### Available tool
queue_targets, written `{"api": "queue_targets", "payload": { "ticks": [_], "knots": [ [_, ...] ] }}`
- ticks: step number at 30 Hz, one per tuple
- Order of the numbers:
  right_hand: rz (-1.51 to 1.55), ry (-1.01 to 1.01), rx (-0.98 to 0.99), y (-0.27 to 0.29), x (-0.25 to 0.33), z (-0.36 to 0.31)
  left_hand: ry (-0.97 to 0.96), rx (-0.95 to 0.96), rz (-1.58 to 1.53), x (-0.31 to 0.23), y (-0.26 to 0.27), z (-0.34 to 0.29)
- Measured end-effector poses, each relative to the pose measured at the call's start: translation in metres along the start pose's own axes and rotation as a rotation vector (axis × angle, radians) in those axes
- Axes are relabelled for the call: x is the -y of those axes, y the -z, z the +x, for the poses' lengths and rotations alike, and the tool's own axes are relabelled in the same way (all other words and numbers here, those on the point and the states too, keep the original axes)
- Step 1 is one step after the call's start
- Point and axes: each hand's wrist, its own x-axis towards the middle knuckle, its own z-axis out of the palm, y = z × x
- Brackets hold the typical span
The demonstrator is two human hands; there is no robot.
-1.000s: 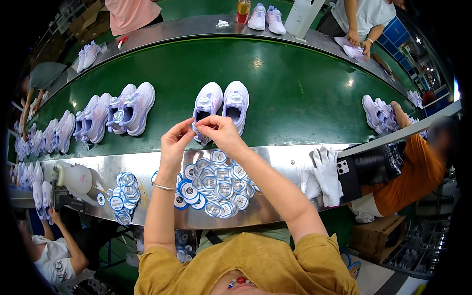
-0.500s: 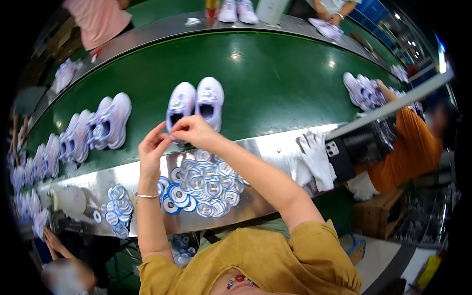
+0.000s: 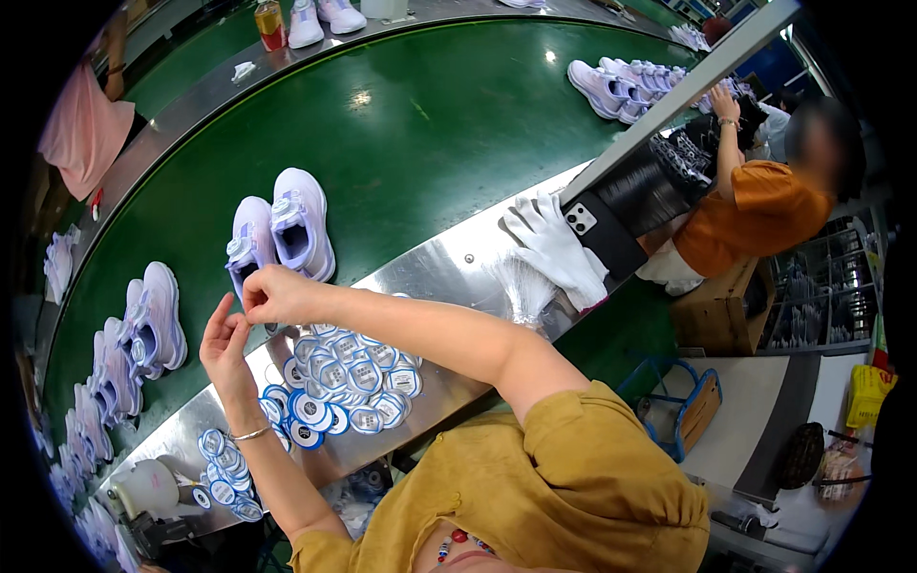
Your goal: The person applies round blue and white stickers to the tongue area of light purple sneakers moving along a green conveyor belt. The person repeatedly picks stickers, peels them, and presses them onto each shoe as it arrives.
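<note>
A pair of pale lavender shoes, the right-hand shoe [image 3: 300, 229] and the left-hand shoe [image 3: 250, 237], stands on the green belt just beyond my hands. My right hand [image 3: 277, 294] is pinched closed at the near end of the left-hand shoe and partly covers it. Just below and to its left, my left hand [image 3: 227, 346] also pinches, its thumb and finger meeting the right fingertips. What they hold, if anything, is too small to make out. Under my right forearm lies a heap of round white tags [image 3: 349, 372] with blue rims, on the metal ledge.
A smaller tag pile [image 3: 227, 473] and a whitish container [image 3: 150, 485] lie to the left. More shoes [image 3: 153, 320] line the belt at left and far right. White gloves [image 3: 554, 239] and a phone [image 3: 580, 219] rest on the right ledge, near a co-worker in orange [image 3: 778, 205].
The view has swung to the right, so the shoes, tags and hands appear further left. Both hands stay pinched together by the same pair of shoes.
</note>
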Motion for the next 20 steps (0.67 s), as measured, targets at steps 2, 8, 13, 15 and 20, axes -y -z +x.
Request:
{"api": "queue_targets", "payload": {
  "ticks": [2,8,13,15,20],
  "knots": [
    [0.028,0.01,0.006,-0.002,-0.001,0.001,-0.001,0.011,0.0,0.001,0.004,0.002],
    [0.114,0.055,0.007,-0.01,-0.004,0.006,-0.005,0.032,-0.026,0.001,0.001,-0.001],
    [0.085,-0.006,-0.041,-0.008,-0.002,-0.001,-0.014,0.047,-0.123,0.006,-0.001,-0.003],
    [0.105,0.013,-0.063,-0.005,-0.003,-0.006,-0.005,0.035,-0.144,0.005,-0.007,-0.004],
    [-0.271,0.195,-0.316,0.034,0.015,-0.04,-0.009,-0.007,0.193,0.014,0.0,-0.006]
  ]
}}
